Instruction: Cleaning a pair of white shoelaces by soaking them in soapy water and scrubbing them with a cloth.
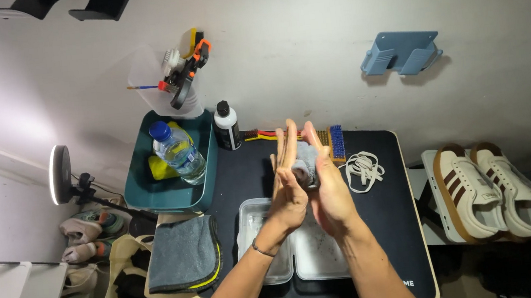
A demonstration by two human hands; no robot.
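Both forearms enter from the near edge and converge toward the centre. Left hand (pixel 287 189) and right hand (pixel 327 185) are raised, palms facing each other, fingers extended and pointing away. The hands press together at the fingers. A thin band circles the left wrist.

A clear water bottle (pixel 177 152) with blue cap and pale label lies in the teal bin (pixel 152 194); beside it, a black bottle (pixel 227 128), white-labelled, stands on the desk (pixel 388 221).
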